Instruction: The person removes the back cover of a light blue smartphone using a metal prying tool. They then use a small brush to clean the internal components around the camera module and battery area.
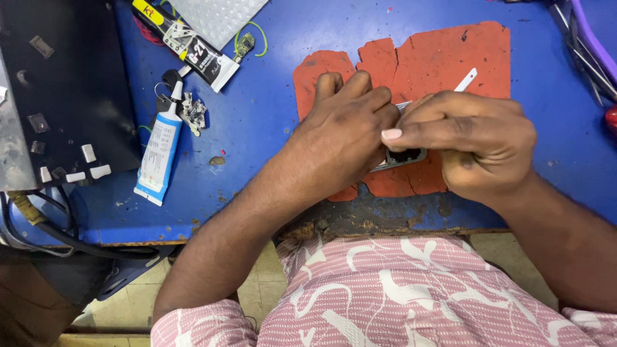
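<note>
My left hand (340,132) and my right hand (472,138) meet over a worn red-orange mat (443,58) on a blue table. Between them lies a small dark part with a metal frame (403,157), mostly hidden under my fingers. The left hand's fingers curl down onto it. My right hand pinches a thin metal tool (466,80), whose flat tip sticks out past the knuckles toward the far right. Whether the tool's other end touches the part is hidden.
A white glue tube (159,151) lies at the left, a black-and-white tube (193,48) beyond it, beside a small circuit board (244,44). A black device (58,90) fills the far left. Tweezers and a purple tool (591,48) lie far right. The table's chipped front edge (347,228) is close.
</note>
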